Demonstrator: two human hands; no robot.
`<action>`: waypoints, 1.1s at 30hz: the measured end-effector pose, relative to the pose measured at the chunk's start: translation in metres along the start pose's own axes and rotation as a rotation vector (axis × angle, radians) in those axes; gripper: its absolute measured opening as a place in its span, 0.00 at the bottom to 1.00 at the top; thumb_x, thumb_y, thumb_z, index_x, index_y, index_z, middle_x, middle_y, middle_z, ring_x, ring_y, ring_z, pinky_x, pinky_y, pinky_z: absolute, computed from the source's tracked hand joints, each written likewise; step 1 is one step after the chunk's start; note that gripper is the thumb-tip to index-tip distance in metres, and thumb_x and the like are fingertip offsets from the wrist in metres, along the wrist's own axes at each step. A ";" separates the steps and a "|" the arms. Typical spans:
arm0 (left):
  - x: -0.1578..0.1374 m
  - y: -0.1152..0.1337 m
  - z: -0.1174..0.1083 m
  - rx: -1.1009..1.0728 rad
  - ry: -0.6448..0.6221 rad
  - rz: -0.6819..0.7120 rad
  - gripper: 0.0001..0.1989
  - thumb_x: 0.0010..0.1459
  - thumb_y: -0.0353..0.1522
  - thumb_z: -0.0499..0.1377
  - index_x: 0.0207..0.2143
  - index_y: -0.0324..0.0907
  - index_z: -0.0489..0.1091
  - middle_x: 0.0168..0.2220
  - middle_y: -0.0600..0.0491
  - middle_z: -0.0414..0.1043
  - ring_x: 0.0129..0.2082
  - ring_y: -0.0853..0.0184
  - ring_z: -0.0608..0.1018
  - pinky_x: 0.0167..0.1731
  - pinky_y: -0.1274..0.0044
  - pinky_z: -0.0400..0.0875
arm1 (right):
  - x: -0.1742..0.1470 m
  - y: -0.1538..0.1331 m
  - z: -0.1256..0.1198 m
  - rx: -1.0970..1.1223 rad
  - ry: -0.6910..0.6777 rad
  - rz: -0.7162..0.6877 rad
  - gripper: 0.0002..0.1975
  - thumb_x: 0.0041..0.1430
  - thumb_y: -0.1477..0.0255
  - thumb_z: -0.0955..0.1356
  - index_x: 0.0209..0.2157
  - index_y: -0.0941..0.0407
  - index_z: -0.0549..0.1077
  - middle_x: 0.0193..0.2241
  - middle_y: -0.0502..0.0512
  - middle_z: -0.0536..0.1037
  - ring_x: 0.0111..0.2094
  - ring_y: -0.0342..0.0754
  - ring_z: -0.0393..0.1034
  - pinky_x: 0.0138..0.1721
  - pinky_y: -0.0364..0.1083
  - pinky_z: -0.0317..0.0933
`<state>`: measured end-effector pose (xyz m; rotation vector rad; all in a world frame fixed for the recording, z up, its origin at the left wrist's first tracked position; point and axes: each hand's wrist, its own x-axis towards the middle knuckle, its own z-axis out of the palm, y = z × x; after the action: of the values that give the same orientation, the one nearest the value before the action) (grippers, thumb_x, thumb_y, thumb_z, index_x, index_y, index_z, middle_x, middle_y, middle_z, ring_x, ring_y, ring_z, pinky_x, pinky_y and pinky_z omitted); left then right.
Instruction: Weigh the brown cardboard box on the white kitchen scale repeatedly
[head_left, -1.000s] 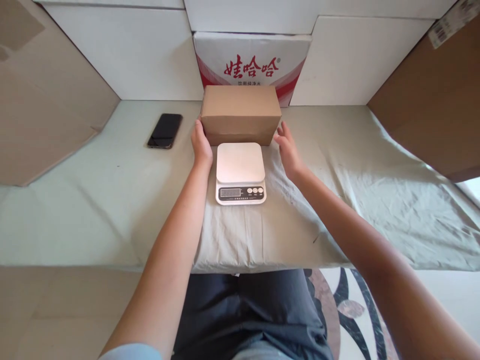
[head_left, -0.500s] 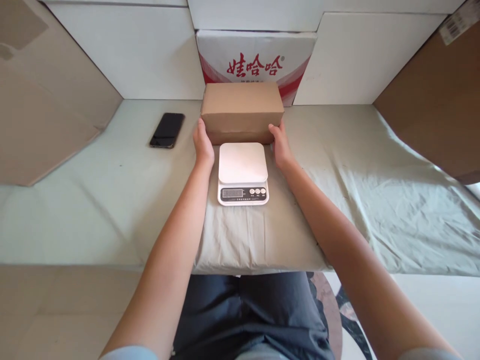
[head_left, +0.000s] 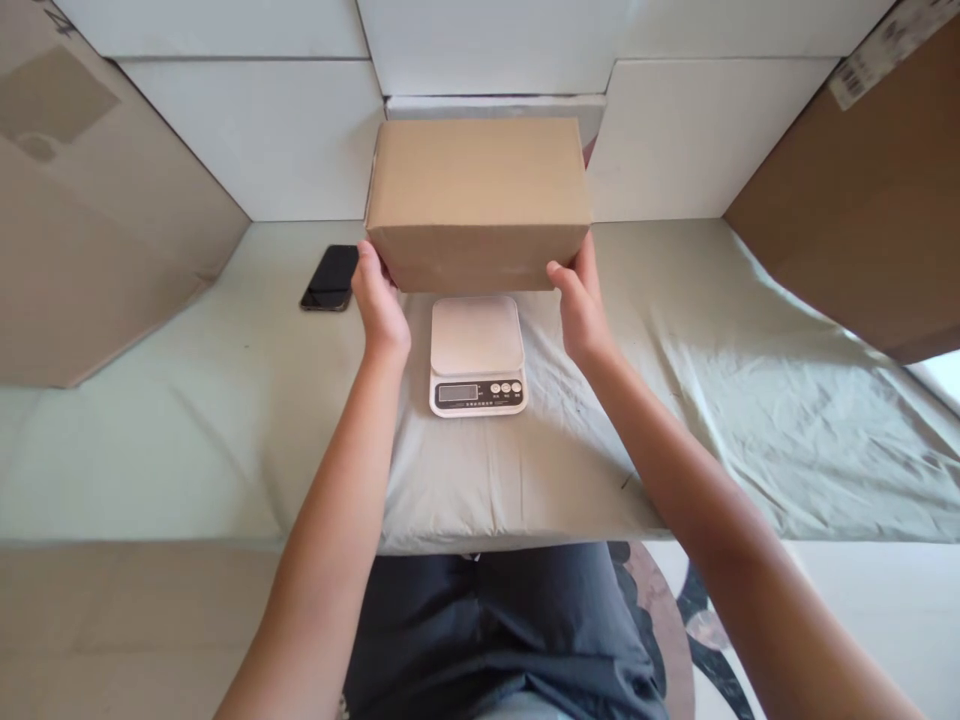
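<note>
A closed brown cardboard box (head_left: 480, 180) is held up between my two hands, just behind and above a white digital kitchen scale (head_left: 478, 340). My left hand (head_left: 381, 300) grips the box at its lower left corner, thumb on the near side. At the lower right corner my right hand (head_left: 581, 300) is closed on it, with the thumb against the front face. The remaining fingers of both hands are mostly hidden by the box. The scale's platform carries nothing, and its display digits are too faint to read.
A black smartphone (head_left: 330, 278) lies on the pale green cloth (head_left: 187, 440) left of my left hand. Large cardboard boxes stand at the left (head_left: 105, 230) and right (head_left: 862, 200). White panels (head_left: 262, 140) and a partly hidden printed carton (head_left: 495, 105) form the back.
Both hands have lifted the cardboard box off the cloth and brought it nearer, so it now covers most of the printed carton. The scale has stayed in place.
</note>
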<state>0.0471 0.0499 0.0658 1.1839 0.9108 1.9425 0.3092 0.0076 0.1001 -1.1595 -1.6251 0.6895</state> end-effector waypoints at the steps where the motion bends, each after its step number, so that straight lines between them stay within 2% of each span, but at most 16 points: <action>1: -0.007 0.007 0.001 -0.008 -0.006 -0.001 0.47 0.57 0.75 0.63 0.51 0.42 0.80 0.60 0.37 0.83 0.70 0.45 0.79 0.69 0.59 0.78 | -0.007 0.002 -0.003 -0.011 0.005 0.001 0.56 0.69 0.37 0.67 0.86 0.31 0.33 0.87 0.44 0.53 0.90 0.67 0.39 0.90 0.72 0.43; 5: -0.041 0.025 -0.004 0.049 -0.070 -0.019 0.46 0.60 0.75 0.60 0.55 0.45 0.82 0.63 0.39 0.82 0.73 0.44 0.78 0.71 0.54 0.76 | -0.032 0.008 -0.013 -0.051 -0.008 -0.023 0.60 0.67 0.38 0.70 0.86 0.31 0.30 0.87 0.47 0.51 0.90 0.68 0.34 0.89 0.74 0.43; 8: -0.061 0.034 -0.012 0.111 -0.089 0.008 0.45 0.63 0.74 0.59 0.58 0.47 0.83 0.63 0.41 0.83 0.75 0.42 0.76 0.74 0.52 0.74 | -0.047 0.007 -0.012 0.042 -0.006 -0.054 0.62 0.65 0.34 0.68 0.86 0.35 0.31 0.86 0.51 0.52 0.89 0.66 0.39 0.88 0.71 0.48; 11: -0.072 0.039 -0.019 0.135 -0.068 0.068 0.41 0.65 0.72 0.59 0.56 0.50 0.84 0.60 0.43 0.85 0.76 0.43 0.77 0.76 0.54 0.72 | -0.059 0.001 -0.004 0.104 -0.032 -0.028 0.65 0.62 0.29 0.66 0.85 0.38 0.29 0.87 0.54 0.53 0.88 0.65 0.46 0.88 0.68 0.53; 16: -0.083 0.036 -0.026 0.157 -0.036 0.068 0.39 0.67 0.71 0.56 0.59 0.54 0.83 0.63 0.47 0.85 0.80 0.48 0.72 0.79 0.59 0.69 | -0.074 -0.005 0.007 0.130 -0.089 -0.005 0.66 0.63 0.28 0.62 0.85 0.40 0.21 0.89 0.52 0.46 0.89 0.62 0.46 0.87 0.66 0.56; 19: -0.088 0.032 -0.027 0.102 0.008 0.058 0.38 0.67 0.68 0.59 0.58 0.51 0.83 0.65 0.45 0.84 0.79 0.48 0.73 0.78 0.60 0.70 | -0.078 -0.003 0.011 0.141 -0.106 0.004 0.65 0.64 0.30 0.62 0.85 0.40 0.20 0.89 0.51 0.45 0.88 0.61 0.49 0.86 0.64 0.57; 23: -0.094 0.030 -0.025 0.128 0.057 0.041 0.40 0.67 0.69 0.57 0.59 0.48 0.83 0.67 0.44 0.82 0.79 0.50 0.72 0.77 0.63 0.69 | -0.081 0.000 0.014 0.180 -0.078 0.039 0.64 0.64 0.36 0.65 0.85 0.40 0.24 0.88 0.53 0.49 0.85 0.63 0.54 0.85 0.66 0.58; 27: -0.098 0.028 -0.022 0.095 0.063 0.055 0.36 0.69 0.65 0.59 0.58 0.48 0.83 0.66 0.43 0.82 0.78 0.50 0.74 0.78 0.62 0.67 | -0.083 0.002 0.016 0.187 -0.041 0.067 0.61 0.64 0.41 0.65 0.85 0.42 0.29 0.85 0.56 0.56 0.84 0.65 0.56 0.85 0.67 0.57; 33: -0.099 0.027 -0.021 0.129 0.060 0.046 0.38 0.70 0.68 0.55 0.60 0.50 0.81 0.65 0.45 0.82 0.80 0.50 0.71 0.80 0.64 0.65 | -0.085 0.007 0.019 0.170 -0.031 0.089 0.59 0.62 0.43 0.64 0.85 0.41 0.30 0.84 0.56 0.59 0.83 0.67 0.55 0.83 0.69 0.57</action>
<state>0.0583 -0.0506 0.0369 1.2348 1.0623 1.9899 0.2993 -0.0658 0.0546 -1.1071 -1.5156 0.8888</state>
